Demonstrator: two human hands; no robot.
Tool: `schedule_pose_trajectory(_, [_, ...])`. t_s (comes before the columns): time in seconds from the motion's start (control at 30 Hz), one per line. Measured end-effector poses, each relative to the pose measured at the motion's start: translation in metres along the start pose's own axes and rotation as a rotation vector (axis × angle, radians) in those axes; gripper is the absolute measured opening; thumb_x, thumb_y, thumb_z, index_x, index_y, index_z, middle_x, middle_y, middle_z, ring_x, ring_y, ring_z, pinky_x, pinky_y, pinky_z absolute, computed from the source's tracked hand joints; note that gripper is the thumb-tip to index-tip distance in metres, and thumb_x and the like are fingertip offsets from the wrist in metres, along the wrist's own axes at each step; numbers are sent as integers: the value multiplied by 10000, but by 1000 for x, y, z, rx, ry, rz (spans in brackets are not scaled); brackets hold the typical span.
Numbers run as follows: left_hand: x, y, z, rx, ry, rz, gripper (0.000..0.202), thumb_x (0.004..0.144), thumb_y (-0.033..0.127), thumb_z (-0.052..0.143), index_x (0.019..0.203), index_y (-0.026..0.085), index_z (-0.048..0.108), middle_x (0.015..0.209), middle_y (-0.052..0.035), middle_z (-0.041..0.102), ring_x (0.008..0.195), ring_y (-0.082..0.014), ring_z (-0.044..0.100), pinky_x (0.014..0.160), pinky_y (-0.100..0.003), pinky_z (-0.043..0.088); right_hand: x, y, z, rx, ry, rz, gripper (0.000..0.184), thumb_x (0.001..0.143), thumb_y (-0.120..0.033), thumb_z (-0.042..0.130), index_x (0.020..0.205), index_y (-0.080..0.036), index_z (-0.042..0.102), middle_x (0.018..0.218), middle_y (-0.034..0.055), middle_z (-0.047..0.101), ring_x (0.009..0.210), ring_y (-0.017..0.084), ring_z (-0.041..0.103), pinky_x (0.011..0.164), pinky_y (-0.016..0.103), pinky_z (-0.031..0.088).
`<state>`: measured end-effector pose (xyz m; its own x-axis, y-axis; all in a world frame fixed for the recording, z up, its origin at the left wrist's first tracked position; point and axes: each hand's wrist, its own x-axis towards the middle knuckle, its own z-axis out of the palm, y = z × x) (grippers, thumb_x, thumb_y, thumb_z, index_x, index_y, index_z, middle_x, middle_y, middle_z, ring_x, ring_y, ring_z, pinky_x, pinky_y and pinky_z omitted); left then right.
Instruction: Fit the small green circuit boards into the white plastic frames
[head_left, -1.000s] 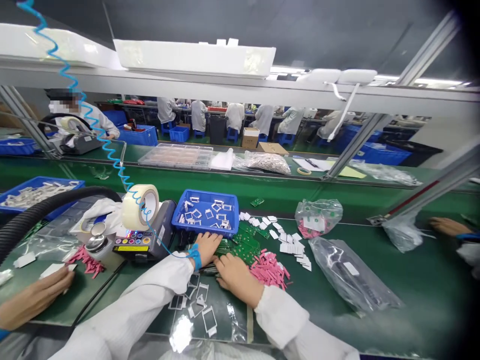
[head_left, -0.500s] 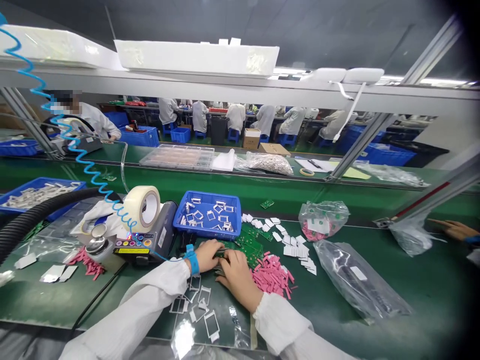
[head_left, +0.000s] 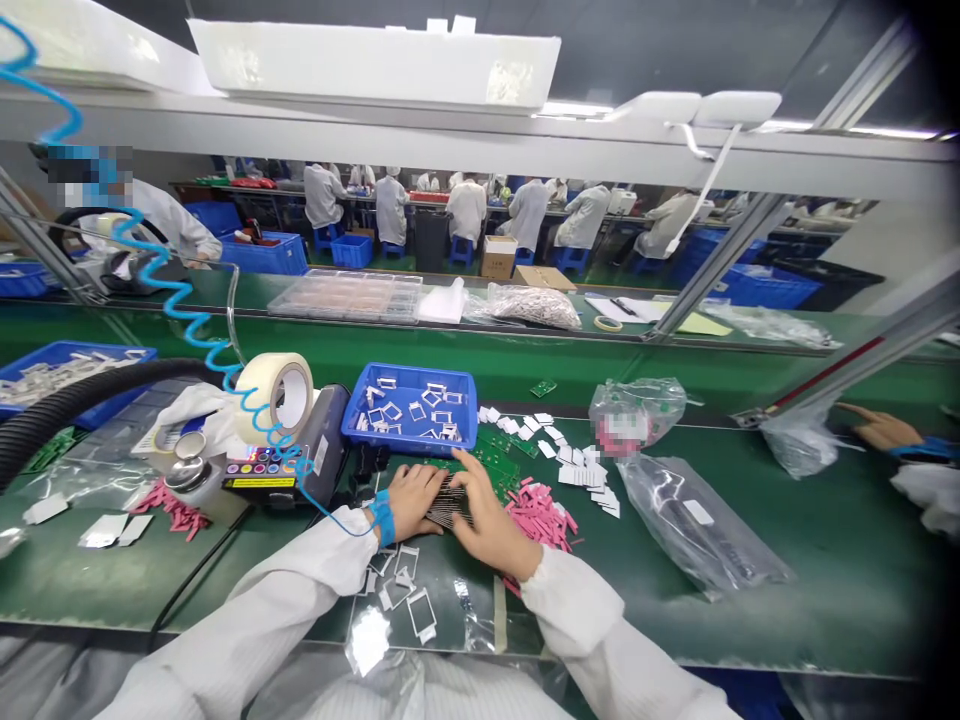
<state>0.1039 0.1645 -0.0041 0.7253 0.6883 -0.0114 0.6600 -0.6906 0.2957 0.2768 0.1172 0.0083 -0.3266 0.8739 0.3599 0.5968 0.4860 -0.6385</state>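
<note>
Since the frame half a second earlier, the right hand [head_left: 491, 518] has loosened and its fingers have parted, so that a stack of thin boards [head_left: 448, 502], mostly covered then, now shows between the two hands. The stack lies about midway between the near and far edges of the green table [head_left: 637, 610], with many thin edges showing.

The left hand [head_left: 411, 502], with a blue band [head_left: 382, 516] at the wrist, lies against the stack's left side. Its fingers are bent and close together over that side, and the thumb lies by the end toward the table's near edge; whether they pinch the boards cannot be told. The right hand is at the stack's right side, index finger raised and spread from the thumb, with the boards in the gap between the hands. Whether the right fingertips touch them is unclear.

Just beyond the hands, green circuit boards [head_left: 496, 458] lie flat, and a blue tray [head_left: 351, 432] of white frames stands toward the table's far edge. Pink strips [head_left: 541, 518] are heaped beside the right hand, with white cards [head_left: 581, 470] beyond them. More white frames [head_left: 421, 612] lie scattered toward the near edge.
</note>
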Motion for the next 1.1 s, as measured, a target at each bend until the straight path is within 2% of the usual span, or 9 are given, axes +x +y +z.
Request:
schedule_pose_trajectory(0.1, [-1, 2, 0, 12, 13, -10, 799, 663, 430, 629, 1322, 167, 264, 1265, -152, 464, 1145, -315, 407, 936, -474, 298, -14, -2, -2, 124, 143, 249, 326, 869, -220, 326, 1192, -204, 362, 1361, 119, 374, 1287, 185, 331, 1047, 432, 298])
schedule_pose_trajectory(0.2, [-2, 3, 0, 17, 2, -6, 839, 644, 380, 618, 1348, 156, 223, 1295, -149, 451, 1177, -313, 387, 966, -473, 273, -24, -8, 19, 228, 203, 453, 399, 927, -344, 220, 1292, -195, 282, 1341, 129, 415, 1257, 180, 391, 1014, 395, 362])
schedule_pose_trajectory(0.33, [-4, 4, -1, 27, -42, 19, 933, 590, 333, 616, 1374, 117, 159, 1381, -171, 379, 1283, -321, 282, 1037, -479, 189, -23, -19, 52, 293, 210, 562, 522, 933, -431, 162, 1375, -157, 202, 1449, 106, 279, 1332, 147, 263, 1080, 348, 277])
schedule_pose_trajectory(0.47, [-5, 5, -2, 39, -74, 15, 905, 598, 293, 573, 1373, 96, 149, 1435, -190, 305, 1311, -324, 240, 1052, -502, 163, -12, -22, 46, 258, 130, 547, 537, 939, -399, 138, 1389, -119, 214, 1473, 93, 233, 1349, 133, 213, 1091, 327, 252])
schedule_pose_trajectory(0.63, [-5, 10, -5, 50, -90, -10, 797, 623, 294, 538, 1334, 83, 246, 1364, -189, 398, 1233, -320, 335, 1021, -502, 225, 11, -6, -7, 79, -94, 449, 323, 921, -263, 339, 1131, -164, 565, 1183, 82, 597, 1101, 147, 546, 968, 297, 411])
schedule_pose_trajectory(0.7, [-7, 11, -7, 54, -103, 0, 793, 616, 284, 542, 1327, 71, 261, 1357, -191, 402, 1219, -315, 347, 1016, -489, 236, 23, 2, -19, -43, -162, 417, 261, 922, -234, 379, 1029, -160, 605, 1076, 72, 636, 1011, 155, 584, 933, 341, 431])
schedule_pose_trajectory(0.83, [-12, 11, -10, 63, -130, 37, 792, 626, 257, 522, 1343, 66, 244, 1380, -187, 385, 1221, -308, 336, 1019, -489, 220, 48, 12, -16, -290, -306, 347, 254, 879, -310, 509, 1072, -152, 558, 1100, 67, 581, 969, 184, 574, 847, 411, 467])
schedule_pose_trajectory(1.03, [-10, 20, -20, 50, -173, 65, 770, 636, 237, 522, 1339, 73, 255, 1394, -189, 370, 1234, -311, 330, 1020, -498, 232, 65, 16, -7, -512, -544, 153, 302, 875, -311, 515, 1137, -160, 519, 1130, 72, 555, 962, 189, 571, 812, 401, 486])
schedule_pose_trajectory(1.1, [-22, 18, -31, 24, -177, 73, 760, 664, 247, 510, 1354, 93, 229, 1403, -180, 361, 1250, -304, 322, 1021, -498, 246, 67, 17, -8, -577, -582, 126, 307, 875, -313, 515, 1141, -161, 515, 1130, 72, 554, 959, 188, 571, 808, 398, 488])
